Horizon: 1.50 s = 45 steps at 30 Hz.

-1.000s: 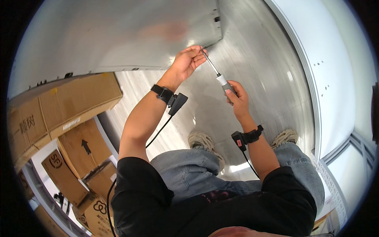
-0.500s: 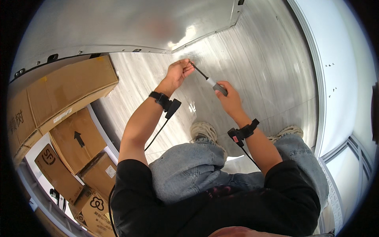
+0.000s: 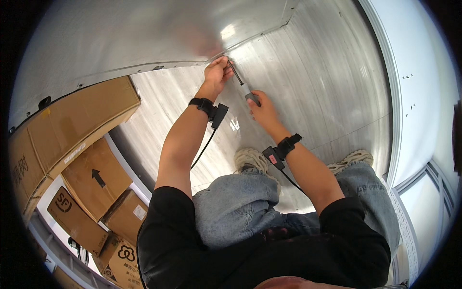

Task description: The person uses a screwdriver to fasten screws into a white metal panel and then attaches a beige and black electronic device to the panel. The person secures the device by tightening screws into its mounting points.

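Note:
My right hand (image 3: 264, 111) is wrapped round the grey handle of a screwdriver (image 3: 236, 73), whose long black shaft slants up and left. At its far end my left hand (image 3: 216, 76) is closed, fingers pinched at the shaft tip. Whether a screw sits there is hidden by the fingers. The tip lies close to the lower edge of a large metallic panel (image 3: 134, 41), where small holes line the rim.
Cardboard boxes (image 3: 91, 115) are stacked at the left beside a grey rack frame (image 3: 127, 166). Wood-patterned floor (image 3: 317, 86) lies beneath my hands. A white wall or door frame (image 3: 385, 96) runs down the right. My shoes (image 3: 251, 160) are on the floor, and cables hang from both wrist straps.
Both hands and the screwdriver have moved up toward the panel's lower edge, the right hand also to the left. The view has shifted slightly. The grip looks the same.

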Each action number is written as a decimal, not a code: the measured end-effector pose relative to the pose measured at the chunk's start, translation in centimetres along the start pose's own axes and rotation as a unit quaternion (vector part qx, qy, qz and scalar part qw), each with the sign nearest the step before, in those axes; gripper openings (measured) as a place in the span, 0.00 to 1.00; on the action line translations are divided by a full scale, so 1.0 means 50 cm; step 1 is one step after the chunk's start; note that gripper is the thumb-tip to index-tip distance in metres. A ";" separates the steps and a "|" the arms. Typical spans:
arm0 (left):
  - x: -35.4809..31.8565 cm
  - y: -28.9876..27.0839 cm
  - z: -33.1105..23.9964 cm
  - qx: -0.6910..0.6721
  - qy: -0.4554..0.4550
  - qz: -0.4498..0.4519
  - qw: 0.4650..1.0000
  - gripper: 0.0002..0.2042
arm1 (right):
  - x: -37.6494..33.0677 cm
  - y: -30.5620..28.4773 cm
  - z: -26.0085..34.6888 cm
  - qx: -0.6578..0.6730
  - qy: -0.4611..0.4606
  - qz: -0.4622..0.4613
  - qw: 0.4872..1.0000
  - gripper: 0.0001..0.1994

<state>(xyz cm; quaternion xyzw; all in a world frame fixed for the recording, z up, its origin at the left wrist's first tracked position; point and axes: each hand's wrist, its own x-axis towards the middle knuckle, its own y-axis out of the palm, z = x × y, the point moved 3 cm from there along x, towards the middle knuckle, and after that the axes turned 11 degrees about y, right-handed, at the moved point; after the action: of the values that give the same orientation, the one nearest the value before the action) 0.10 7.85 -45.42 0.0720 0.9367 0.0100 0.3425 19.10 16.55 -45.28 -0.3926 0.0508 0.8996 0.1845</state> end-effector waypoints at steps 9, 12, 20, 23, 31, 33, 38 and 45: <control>0.027 -0.015 -0.006 -0.011 0.041 -0.031 0.999 0.04 | -0.006 0.023 0.054 0.040 0.041 0.021 0.998 0.19; 0.033 -0.013 -0.010 -0.003 0.030 -0.039 0.999 0.04 | 0.000 0.027 0.057 0.034 0.039 0.014 0.999 0.18; 0.044 -0.013 -0.011 0.009 0.020 -0.036 0.999 0.06 | 0.021 0.038 0.044 0.002 0.017 -0.023 1.000 0.17; 0.042 -0.012 -0.016 0.008 0.024 -0.049 0.998 0.07 | 0.028 0.039 0.042 -0.035 -0.017 -0.037 0.999 0.18; 0.046 -0.018 -0.017 0.004 0.026 -0.040 0.999 0.05 | 0.025 0.050 0.015 0.044 0.038 -0.082 0.995 0.18; 0.041 -0.009 -0.022 0.003 0.028 -0.037 0.999 0.05 | 0.028 0.049 0.005 0.109 0.093 -0.027 0.989 0.19; 0.037 -0.011 -0.024 0.001 0.027 -0.026 0.999 0.07 | -0.017 0.043 0.069 0.197 0.168 -0.035 0.965 0.18; 0.036 -0.011 -0.024 -0.002 0.017 -0.031 0.999 0.06 | 0.007 0.046 0.022 0.257 0.210 0.047 0.942 0.20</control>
<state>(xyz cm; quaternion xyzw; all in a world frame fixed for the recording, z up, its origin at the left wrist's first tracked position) -2.10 7.62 -45.71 0.0422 0.9442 0.0022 0.3266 17.27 14.79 -44.88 -0.5095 0.3359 0.7606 0.2216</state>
